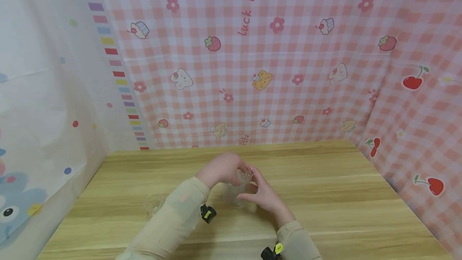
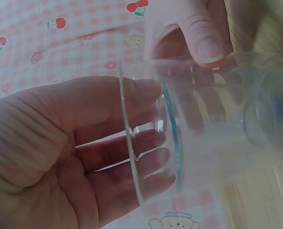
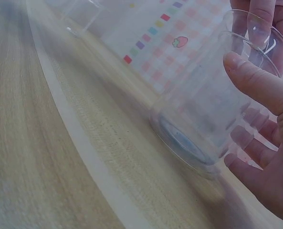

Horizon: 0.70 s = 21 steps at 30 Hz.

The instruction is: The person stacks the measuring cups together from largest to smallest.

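1. Nearest, the right sleeve (image 1: 298, 243) comes in from the near right, a small camera (image 1: 270, 253) strapped by its cuff. That forearm slants far and left, so a low swing could knock the camera on the table (image 1: 339, 212).
2. On the left, the left sleeve (image 1: 169, 220) reaches long and diagonally across to the middle. It passes close beside another clear vessel (image 1: 152, 204); an elbow drawn back carelessly could tip it, the more so as clear walls are easy to miss.
3. The cup (image 1: 232, 198), clear too, is between the hands at mid-table, its base low over the wood; whether it touches, I cannot tell. If it is lifted unevenly, it could slip or topple.
4. The right hand (image 1: 262, 193) holds the cup from the right, thumb on the near side, fingers curved round the far side. Smooth walls and a loose hold could let it turn or slide.
5. Farthest, the left hand (image 1: 227, 167) arches over with wrist bent, thumb and fingers gripping at the top rim (image 2: 133, 157). A lower rim (image 2: 175, 138) sits just beneath; whether that means a nested second piece, I cannot tell. If so, a crooked pull or push could jam them, or part them with a jerk.
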{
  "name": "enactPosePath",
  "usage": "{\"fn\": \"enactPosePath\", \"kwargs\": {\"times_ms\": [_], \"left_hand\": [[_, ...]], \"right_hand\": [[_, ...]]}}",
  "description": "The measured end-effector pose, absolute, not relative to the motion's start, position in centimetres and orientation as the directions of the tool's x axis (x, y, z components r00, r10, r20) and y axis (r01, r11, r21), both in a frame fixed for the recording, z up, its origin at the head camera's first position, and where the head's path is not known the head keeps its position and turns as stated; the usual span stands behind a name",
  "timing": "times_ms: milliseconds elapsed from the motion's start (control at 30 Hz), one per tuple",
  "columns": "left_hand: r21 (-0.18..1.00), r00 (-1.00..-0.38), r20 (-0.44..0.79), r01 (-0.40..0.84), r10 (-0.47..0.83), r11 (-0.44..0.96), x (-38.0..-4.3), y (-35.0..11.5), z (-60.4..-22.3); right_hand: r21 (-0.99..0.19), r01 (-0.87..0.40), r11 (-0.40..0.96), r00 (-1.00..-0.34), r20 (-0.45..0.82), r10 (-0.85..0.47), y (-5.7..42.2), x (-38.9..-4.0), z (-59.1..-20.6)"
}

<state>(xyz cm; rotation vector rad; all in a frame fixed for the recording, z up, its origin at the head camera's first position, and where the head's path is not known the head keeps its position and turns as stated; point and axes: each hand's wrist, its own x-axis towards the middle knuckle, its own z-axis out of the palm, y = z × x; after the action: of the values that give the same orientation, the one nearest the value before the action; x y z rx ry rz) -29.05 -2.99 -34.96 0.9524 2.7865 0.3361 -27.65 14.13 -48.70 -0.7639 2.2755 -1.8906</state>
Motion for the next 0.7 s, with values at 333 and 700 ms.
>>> {"fn": "enactPosePath", "kwargs": {"times_ms": [333,700], "left_hand": [[0.270,-0.771,-0.097,0.589,0.630,0.762,-29.25,-3.10,-35.24],[0.259,-0.752,-0.057,0.624,0.657,0.737,-29.36,-3.32,-35.60]], "right_hand": [[-0.944,-0.316,0.099,-0.871,0.247,-0.424,14.15,-27.50,-48.46],[-0.937,-0.331,0.109,-0.867,0.257,-0.427,14.11,-27.54,-48.58]]}}
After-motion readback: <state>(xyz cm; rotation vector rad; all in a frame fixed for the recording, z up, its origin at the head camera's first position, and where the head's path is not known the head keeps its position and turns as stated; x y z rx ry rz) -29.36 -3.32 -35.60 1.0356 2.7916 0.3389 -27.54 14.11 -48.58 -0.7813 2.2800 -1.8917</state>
